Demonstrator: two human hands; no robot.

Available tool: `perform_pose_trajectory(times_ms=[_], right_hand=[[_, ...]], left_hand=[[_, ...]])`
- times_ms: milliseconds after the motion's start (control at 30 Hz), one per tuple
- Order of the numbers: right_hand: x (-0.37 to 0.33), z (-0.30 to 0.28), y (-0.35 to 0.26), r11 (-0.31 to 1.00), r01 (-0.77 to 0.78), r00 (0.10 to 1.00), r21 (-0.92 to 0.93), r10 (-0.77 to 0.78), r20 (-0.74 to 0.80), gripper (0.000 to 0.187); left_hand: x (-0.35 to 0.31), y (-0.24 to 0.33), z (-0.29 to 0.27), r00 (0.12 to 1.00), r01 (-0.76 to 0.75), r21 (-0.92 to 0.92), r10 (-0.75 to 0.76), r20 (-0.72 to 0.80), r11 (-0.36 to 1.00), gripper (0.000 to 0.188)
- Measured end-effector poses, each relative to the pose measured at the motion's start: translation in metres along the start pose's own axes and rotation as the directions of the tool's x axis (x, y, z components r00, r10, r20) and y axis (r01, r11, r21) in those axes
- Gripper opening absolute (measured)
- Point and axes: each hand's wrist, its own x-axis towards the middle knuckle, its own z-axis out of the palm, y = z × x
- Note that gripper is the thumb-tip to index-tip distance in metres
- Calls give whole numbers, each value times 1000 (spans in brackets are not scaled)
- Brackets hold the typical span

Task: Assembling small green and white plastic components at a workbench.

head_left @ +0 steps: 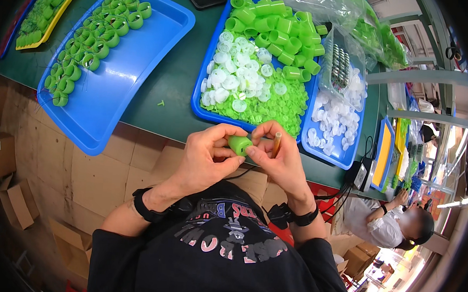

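Observation:
In front of my chest, my left hand (204, 155) grips a small green plastic cylinder (238, 143) between thumb and fingers. The thumb and forefinger of my right hand (280, 162) press on its right end, which shows a dark opening. A short tan stick-like tool (277, 142) stands up among my right fingers; its lower part is hidden. Just beyond my hands lies a blue tray (196, 98) with green cylinders (280, 36), translucent white round caps (230, 81) and many small green pieces (279, 107).
At the left, a blue tray (122, 69) holds rows of green rings with thin wires. A loose green piece (161, 103) lies on the green table (165, 83). White parts (334, 122) and a clear box of metal parts (339, 67) sit at the right. A co-worker (379, 222) works further right.

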Motion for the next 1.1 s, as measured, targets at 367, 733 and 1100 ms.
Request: perform_pose_trajectory(times_ms=[367,733,1100], right_hand=[[-12,12,10,901,-212,967,378,135,218,30],[-5,14,15,933,-194,980,304,169,107,28],[6,4,-7,810,454,844,371,-256,-472,45]], left_hand=[[-15,-6,-3,990,-134,284,114,87,949,34],[-9,-8,-4,998,46,23,-46,36,999,34],[-9,-7,-1,940,-236,778,339,32,583,41]])
